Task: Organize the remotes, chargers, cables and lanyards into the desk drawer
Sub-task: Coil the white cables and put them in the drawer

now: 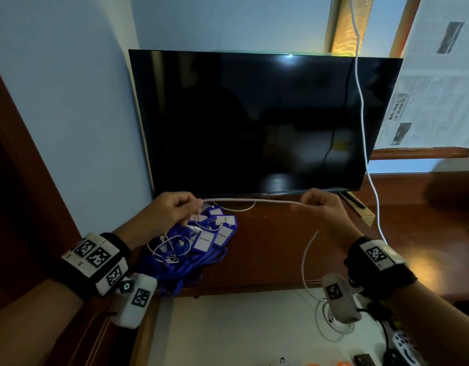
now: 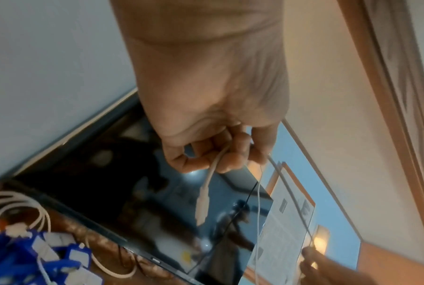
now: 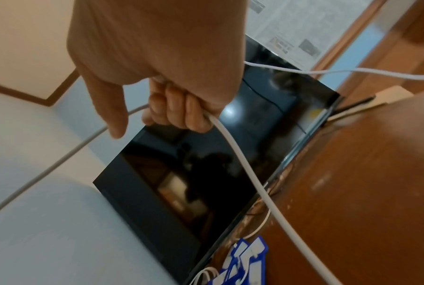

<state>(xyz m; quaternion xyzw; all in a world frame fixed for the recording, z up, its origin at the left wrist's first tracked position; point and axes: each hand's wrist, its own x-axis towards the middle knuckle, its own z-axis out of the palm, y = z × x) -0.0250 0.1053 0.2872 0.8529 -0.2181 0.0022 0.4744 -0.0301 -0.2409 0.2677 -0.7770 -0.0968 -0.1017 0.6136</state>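
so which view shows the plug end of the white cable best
Left wrist: the plug dangles unobstructed below the left hand. In the head view that hand hides it; the right wrist shows only cable, no plug.

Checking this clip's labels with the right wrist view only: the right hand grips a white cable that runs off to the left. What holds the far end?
Observer: The left hand pinches the cable just behind its plug, which hangs free.
Operator: Is the drawer open?
Observer: Yes. The drawer stands open below the desk edge, with a white coil lying in it.
Operator: How many lanyards?
Observer: A heap of blue lanyards lies on the desk under the left hand. I cannot tell the count.
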